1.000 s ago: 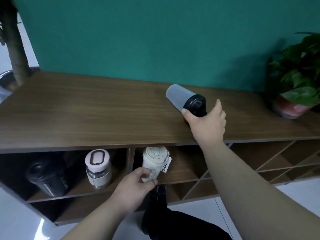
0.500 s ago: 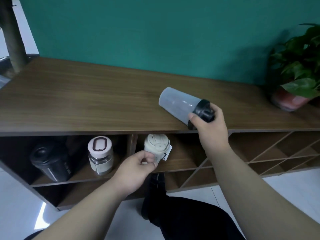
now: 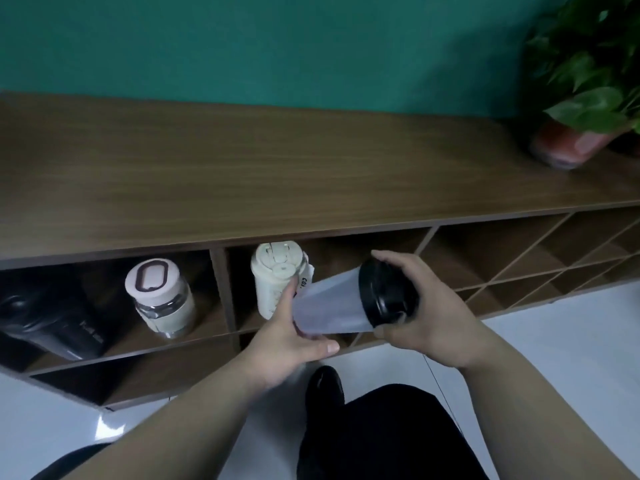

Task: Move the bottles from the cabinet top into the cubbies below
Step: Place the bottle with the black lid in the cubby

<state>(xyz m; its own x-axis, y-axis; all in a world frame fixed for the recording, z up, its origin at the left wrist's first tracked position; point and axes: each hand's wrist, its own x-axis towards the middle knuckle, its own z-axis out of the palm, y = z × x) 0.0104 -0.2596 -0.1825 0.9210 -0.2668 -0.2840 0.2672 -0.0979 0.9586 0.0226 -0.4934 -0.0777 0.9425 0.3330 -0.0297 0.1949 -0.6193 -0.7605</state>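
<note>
Inside cubbies [image 3: 221,299]: black [image 3: 45,323], pink-lidded [image 3: 161,299], cream bottles [image 3: 277,282].

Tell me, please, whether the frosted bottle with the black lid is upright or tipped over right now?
Tipped: the frosted bottle lies nearly sideways between both hands, its black lid in the right hand and its base in the left hand.

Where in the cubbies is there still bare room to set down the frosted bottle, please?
Free: the shelf right of the cream bottle up to the slanted divider, and the diagonal cubbies beyond. Crowded: the left cubby, with the black bottle and pink-lidded jar. Both hands hold the frosted bottle.
</note>
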